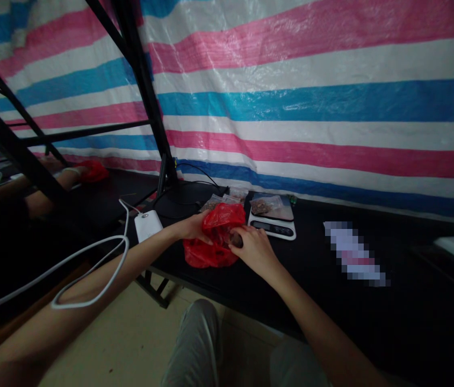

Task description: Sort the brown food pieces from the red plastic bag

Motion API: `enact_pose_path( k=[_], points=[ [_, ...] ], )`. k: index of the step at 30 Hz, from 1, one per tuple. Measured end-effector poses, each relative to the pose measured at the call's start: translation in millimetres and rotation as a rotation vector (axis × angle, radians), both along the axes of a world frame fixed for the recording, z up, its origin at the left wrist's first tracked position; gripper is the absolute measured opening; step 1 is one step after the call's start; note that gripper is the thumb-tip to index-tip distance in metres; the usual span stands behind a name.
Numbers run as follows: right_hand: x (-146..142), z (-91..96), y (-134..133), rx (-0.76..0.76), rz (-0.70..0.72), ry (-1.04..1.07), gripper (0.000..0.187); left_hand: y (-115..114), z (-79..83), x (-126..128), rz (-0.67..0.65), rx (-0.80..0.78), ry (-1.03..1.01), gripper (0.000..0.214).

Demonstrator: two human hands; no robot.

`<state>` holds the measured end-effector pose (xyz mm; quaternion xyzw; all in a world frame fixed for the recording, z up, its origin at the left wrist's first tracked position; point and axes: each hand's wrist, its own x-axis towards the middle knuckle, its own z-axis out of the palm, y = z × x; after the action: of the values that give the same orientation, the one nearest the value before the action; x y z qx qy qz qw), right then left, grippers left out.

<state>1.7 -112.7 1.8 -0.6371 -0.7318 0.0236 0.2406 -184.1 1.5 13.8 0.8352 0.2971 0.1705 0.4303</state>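
Observation:
A red plastic bag [210,252] lies on the black table [315,269] in front of me. My left hand [194,227] grips the bag's upper left edge, fingers closed on the plastic. At the bag's mouth, my right hand [251,248] is curled around a small dark thing that I cannot make out. Just behind the bag stands a white kitchen scale [273,226] with a clear packet of brown pieces [266,205] on its platform.
More clear packets [221,200] lie behind the bag. A white power bank [148,224] with a white cable [89,258] sits left. A black frame post [146,91] rises at the back. A co-worker's arm and a second red bag [93,171] are far left. A striped tarp hangs behind.

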Motion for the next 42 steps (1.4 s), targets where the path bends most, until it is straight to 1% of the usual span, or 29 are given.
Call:
enact_pose_path(
  k=[2,4,6,8,12,16,19,22,25,28,31,37,42],
  points=[
    [-2.0,2.1,-1.2,0.023,0.045,0.048,0.026,-1.7,0.0,1.6,0.016,0.023,0.042,0.087],
    [-4.5,3.6,-2.8,0.034,0.145,0.105,0.027,-3.8,0.6,4.3,0.049,0.049,0.077,0.082],
    [-6.6,3.4,-4.4,0.025,0.250,0.134,0.027,-3.8,1.2,6.3,0.067,0.048,0.092,0.073],
    [-7.9,1.6,-5.7,-0.004,0.302,0.121,0.027,-1.3,0.9,6.9,0.087,0.030,0.088,0.063],
    [-7.7,-2.6,-6.9,-0.050,0.311,0.073,0.026,5.4,-1.7,5.1,0.109,-0.006,0.046,0.041],
    [-7.3,-3.7,-7.1,-0.054,0.338,0.080,0.028,4.7,-2.1,4.4,0.180,0.047,0.070,0.019],
    [-7.8,-3.4,-6.9,-0.070,0.334,0.077,0.029,1.8,-1.6,5.1,0.233,0.099,0.068,0.011],
    [-7.7,-3.1,-5.8,-0.076,0.293,0.073,0.028,1.5,-3.3,5.5,0.241,0.157,0.070,0.012],
    [-5.9,-2.8,-3.1,-0.085,0.154,0.064,0.025,3.0,-6.2,5.9,0.262,0.165,0.060,0.015],
    [-4.1,-2.4,-0.7,-0.113,0.021,0.046,0.017,2.8,-6.4,8.0,0.259,0.113,0.024,0.019],
    [-4.6,-1.7,-0.5,-0.088,-0.008,0.011,0.014,-0.1,-2.3,12.2,0.213,0.050,-0.046,0.028],
    [-7.4,-1.1,-1.6,-0.091,-0.044,-0.001,0.017,-6.4,7.9,26.5,0.133,-0.068,-0.162,0.038],
    [-4.7,-3.8,1.0,-0.103,-0.046,0.029,0.019,-13.9,11.5,40.7,0.118,-0.177,-0.243,0.041]
  ],
)
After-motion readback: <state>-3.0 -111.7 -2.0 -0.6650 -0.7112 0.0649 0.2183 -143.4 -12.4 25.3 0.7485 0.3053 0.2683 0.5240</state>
